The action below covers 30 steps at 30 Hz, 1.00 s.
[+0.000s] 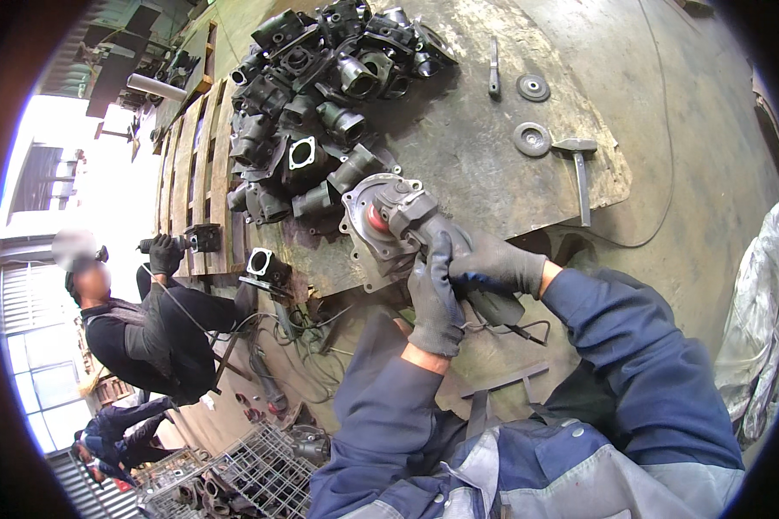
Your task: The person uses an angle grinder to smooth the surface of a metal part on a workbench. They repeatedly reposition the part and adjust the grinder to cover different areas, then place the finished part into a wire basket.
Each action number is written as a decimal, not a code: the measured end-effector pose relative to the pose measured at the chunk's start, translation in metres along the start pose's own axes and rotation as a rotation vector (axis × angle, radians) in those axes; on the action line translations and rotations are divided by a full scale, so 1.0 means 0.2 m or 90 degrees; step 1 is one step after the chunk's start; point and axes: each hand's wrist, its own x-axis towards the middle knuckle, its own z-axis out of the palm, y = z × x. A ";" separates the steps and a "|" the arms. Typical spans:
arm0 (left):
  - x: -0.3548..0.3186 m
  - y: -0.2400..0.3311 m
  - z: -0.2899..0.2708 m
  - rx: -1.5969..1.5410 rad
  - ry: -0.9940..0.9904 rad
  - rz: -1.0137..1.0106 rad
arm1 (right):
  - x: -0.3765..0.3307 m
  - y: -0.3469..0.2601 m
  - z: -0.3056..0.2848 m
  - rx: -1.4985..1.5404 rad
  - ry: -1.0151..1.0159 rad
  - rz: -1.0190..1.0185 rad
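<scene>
An angle grinder [417, 216] is held in both gloved hands, its red disc [376, 218] against or just over the flanged face of a grey metal casting [374, 253] at the table's near edge. My left hand [437, 298] is closed around the near side of the grinder's body. Behind it, my right hand [498, 265] grips the body from the right, and the grinder's rear end with its cord sticks out below. The hands hide much of the body. Just beyond the casting lies a heap of dark metal castings [342, 121].
On the worn tabletop [467, 138] lie a hammer [582, 182], two round discs [532, 138] and a narrow hand tool [494, 69]. A seated person [164, 329] works by a wooden pallet [186, 156] at left. Cables [299, 324] and a wire basket [260, 471] are below.
</scene>
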 end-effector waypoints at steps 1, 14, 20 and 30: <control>0.02 0.01 0.01 -0.003 -0.011 0.031 | 0.03 -0.02 0.00 -0.019 0.001 0.020; 0.19 0.02 0.00 -0.282 -0.057 -0.022 | 0.16 0.00 -0.06 0.087 0.018 -0.021; 0.19 -0.04 0.03 -0.246 -0.018 -0.047 | 0.11 0.04 -0.08 0.214 0.032 0.086; 0.13 -0.16 0.09 -0.207 0.017 -0.100 | -0.03 0.11 -0.10 0.150 0.087 0.056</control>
